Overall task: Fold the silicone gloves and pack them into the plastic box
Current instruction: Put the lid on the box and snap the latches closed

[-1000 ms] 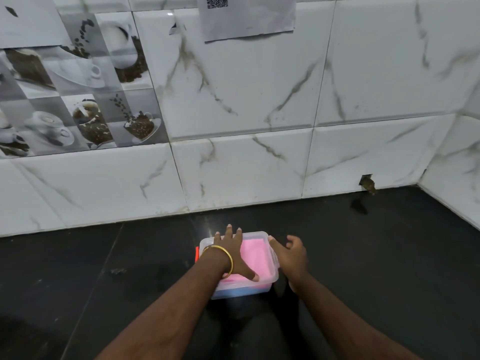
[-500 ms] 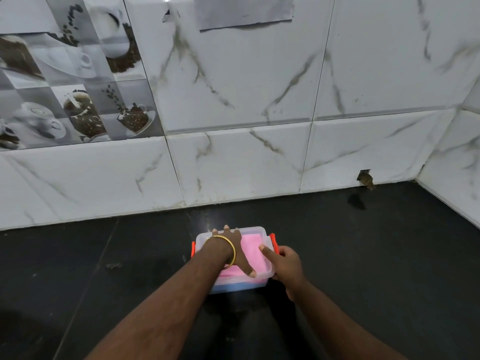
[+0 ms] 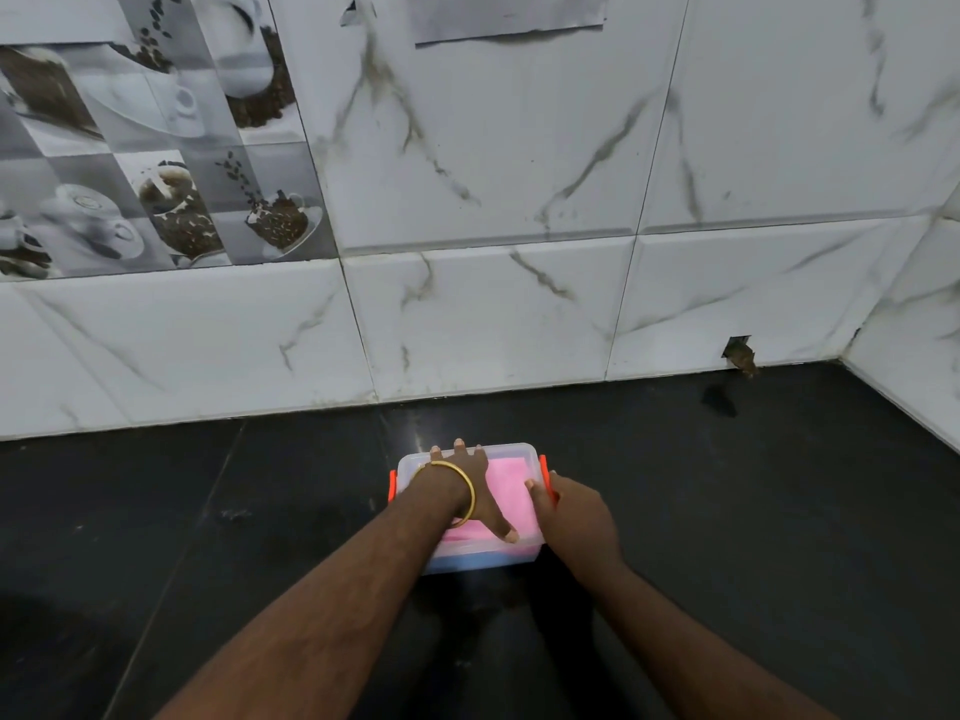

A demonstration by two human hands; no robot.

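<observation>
Two bare hands meet over a small plastic box (image 3: 511,556) near the middle of the view, and we look down on them from above. The left hand (image 3: 475,488) lies flat on the box's clear lid (image 3: 514,452), palm down, fingers straight and spread toward the far edge, thumb stretched back toward the near right corner. A thin gold bangle (image 3: 465,491) circles that wrist. The right hand (image 3: 571,511) is at the box's right side, its fingers curled around the orange clip (image 3: 543,467) there and its thumb lying along the lid's edge. A matching orange clip on the left side (image 3: 393,485) stands free of either hand.

Through the lid we see a flat pink layer filling the box, which we take to be the folded silicone gloves (image 3: 511,491); a pale blue band shows along the bottom of the near wall. The lid sits on the box; we cannot tell whether the clips are latched.

The box rests on a glossy black counter (image 3: 208,563), a little way in front of the wall. Both forearms reach in from the bottom edge of the view.

Behind the counter rises a wall of white marble-patterned tiles (image 3: 519,200). At upper left, decorative tiles (image 3: 156,174) show coffee cups and beans in grey and brown. A sheet of paper (image 3: 509,15) hangs at the top centre. Low on the right, a small chipped hole (image 3: 740,353) breaks the tile just above the counter.
</observation>
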